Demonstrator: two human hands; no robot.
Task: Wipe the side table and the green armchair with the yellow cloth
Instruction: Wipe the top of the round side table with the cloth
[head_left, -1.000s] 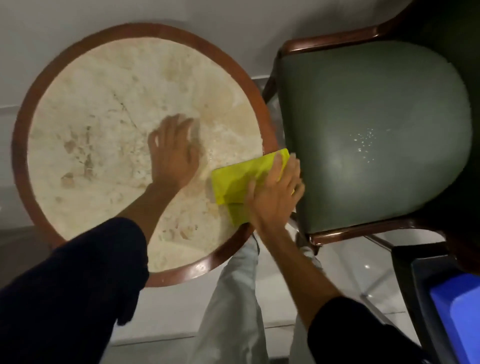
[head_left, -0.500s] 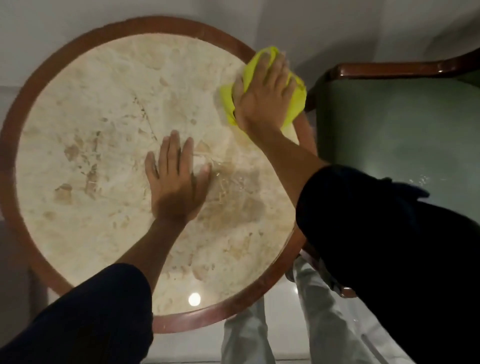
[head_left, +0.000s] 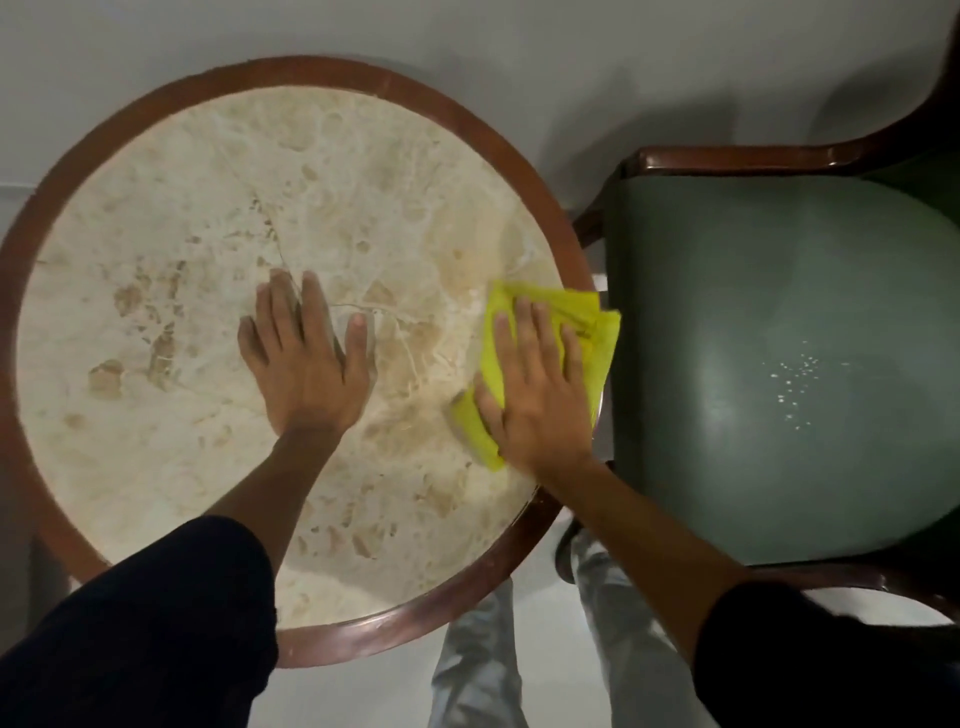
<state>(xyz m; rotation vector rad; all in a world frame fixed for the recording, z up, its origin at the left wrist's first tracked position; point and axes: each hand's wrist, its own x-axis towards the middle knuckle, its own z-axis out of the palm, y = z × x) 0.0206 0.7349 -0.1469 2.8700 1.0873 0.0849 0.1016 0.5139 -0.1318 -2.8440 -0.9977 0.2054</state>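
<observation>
Both hands lie flat: left hand (head_left: 306, 364) spread on the worktop (head_left: 156, 218), right hand (head_left: 535, 384) pressing the yellow cloth (head_left: 592, 322), probably soft and limp, at the right edge.

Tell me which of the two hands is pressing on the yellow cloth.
The right hand, at the table's edge beside the green armchair, presses the yellow cloth. The left hand lies flat on bare stone.
</observation>
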